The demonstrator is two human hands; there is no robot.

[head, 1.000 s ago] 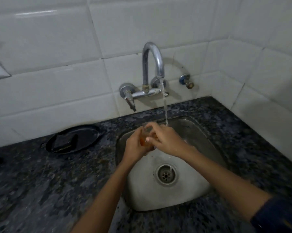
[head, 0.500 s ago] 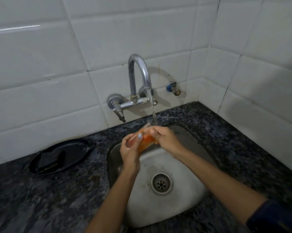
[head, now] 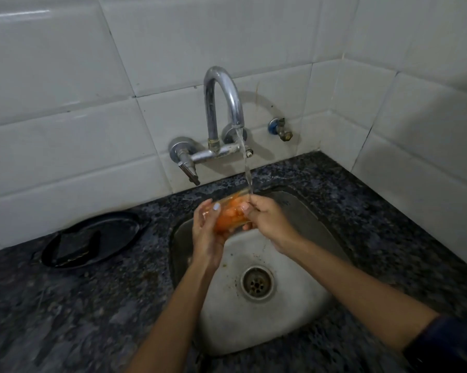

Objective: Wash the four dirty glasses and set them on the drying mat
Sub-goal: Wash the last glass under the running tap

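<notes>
Two bare hands meet over the small stainless-steel sink basin [head: 289, 313], both closed on a single clear drinking glass with an orange tint [head: 228, 215] that is tilted, its rim pointing up and back toward the wall. The left hand [head: 206, 235] wraps the glass from the side away from the stream, thumb across its top and fingers curled beneath, so the grip is firm around the body. The right hand [head: 264, 219] closes on the glass from the other side, near its rim, fingertips pressed against it; whether any fingers reach inside cannot be told. A thin stream of water [head: 247, 168] falls from the curved chrome wall tap [head: 221, 103] and lands right where the right hand meets the rim of the glass. Directly below the hands, toward the viewer, the round metal drain [head: 257, 283] sits in the basin floor with brownish specks around it. To the left of the sink, on the dark speckled granite counter [head: 65, 305], lies a round black plate [head: 92, 239] with a dark rectangular object on it that is too dim to identify. Right of the tap, a small brass valve with a blue collar [head: 281, 129] juts from the white glazed wall tiles [head: 65, 76]. A dark blue sleeve [head: 450, 345] covers the right arm at the lower edge of view, right of the sink.
</notes>
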